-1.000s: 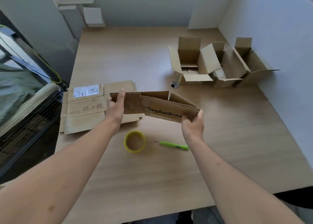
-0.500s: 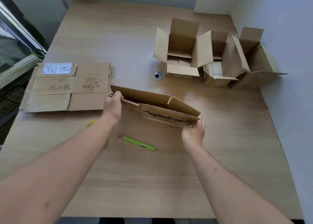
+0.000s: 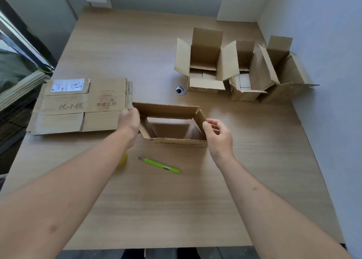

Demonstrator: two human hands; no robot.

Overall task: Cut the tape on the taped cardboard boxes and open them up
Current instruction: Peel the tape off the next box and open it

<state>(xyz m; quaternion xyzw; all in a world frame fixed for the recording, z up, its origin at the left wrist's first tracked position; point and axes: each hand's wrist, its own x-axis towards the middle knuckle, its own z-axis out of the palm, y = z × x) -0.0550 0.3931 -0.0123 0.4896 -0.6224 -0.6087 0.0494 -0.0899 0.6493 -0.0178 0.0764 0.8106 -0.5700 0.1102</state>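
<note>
— Two hands hold one box. See it, out past the green knife (image 3: 159, 164)?

— Yes. The knife lies nearest the front edge of the tabletop (image 3: 176, 209). Nobody holds it. A bit of something yellow (image 3: 123, 159) peeks out from under the left arm.

— Then comes the brown box (image 3: 172, 125), in the middle of the tabletop. It is pulled into a tube, open at the top. I think I can see right through it to the wood.

— How is the grip?

— The left hand (image 3: 129, 121) wraps its fingers round the left corner. The right hand (image 3: 217, 135) pinches the right wall near the top, thumb on one side and fingers on the other.

— What could go wrong?

— The box looks floppy. If one hand lets go, I think it could fold flat again. If the hands push too hard, a wall could bend. The knife is close too, so an arm could bump it.

— And farther back?

— A pile of flat boxes (image 3: 78, 106) lies by the left edge, just beside the left hand. A small round metal thing (image 3: 180, 90) sits behind the box. Three opened boxes (image 3: 203, 67) stand near the far right corner, flaps up, touching each other. I cannot see any tape on the box in the hands.
</note>
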